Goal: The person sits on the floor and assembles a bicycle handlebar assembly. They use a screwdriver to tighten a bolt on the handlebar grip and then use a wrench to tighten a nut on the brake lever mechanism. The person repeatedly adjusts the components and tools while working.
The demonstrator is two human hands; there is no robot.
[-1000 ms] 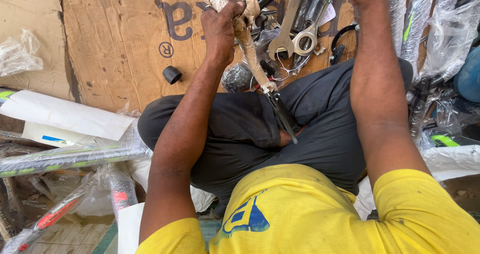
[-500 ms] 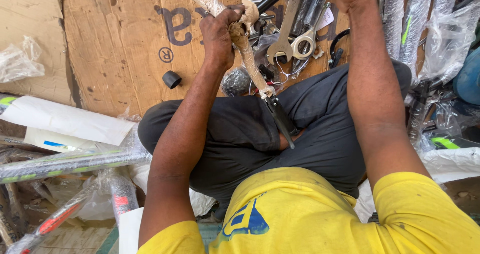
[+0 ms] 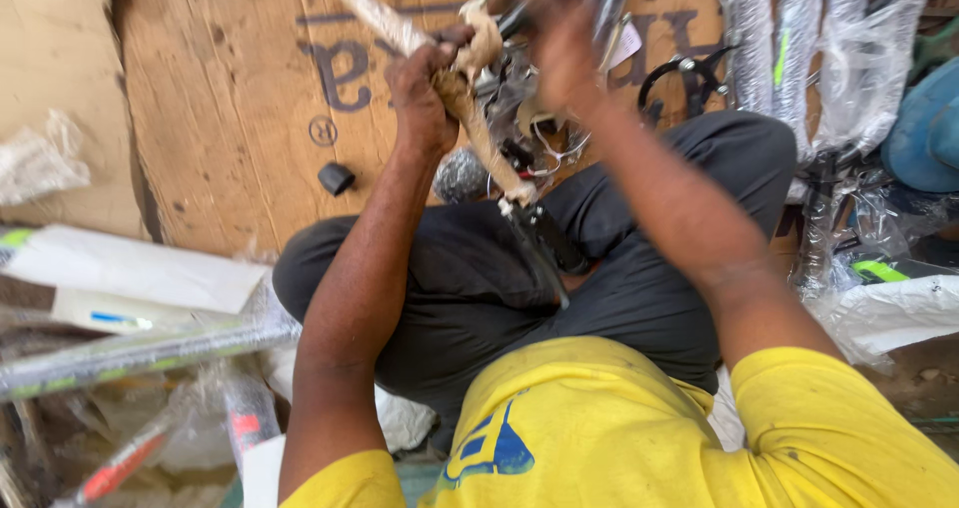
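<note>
Bicycle workshop floor: plastic-wrapped bike frames (image 3: 799, 58), flattened cardboard (image 3: 230, 118), loose brake parts (image 3: 689, 78) around.

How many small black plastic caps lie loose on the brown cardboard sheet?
1. The small black plastic cap lies on the brown cardboard sheet, apart from and to the left of the left hand. Others may be hidden under the parts.

Yellow T-shirt (image 3: 619, 428) with short sleeves, a blue emblem (image 3: 489, 448) on the chest. Dark grey trousers (image 3: 470, 268), creased and a little dusty. Both forearms bare, hands bare too, nothing on the wrists.
</note>
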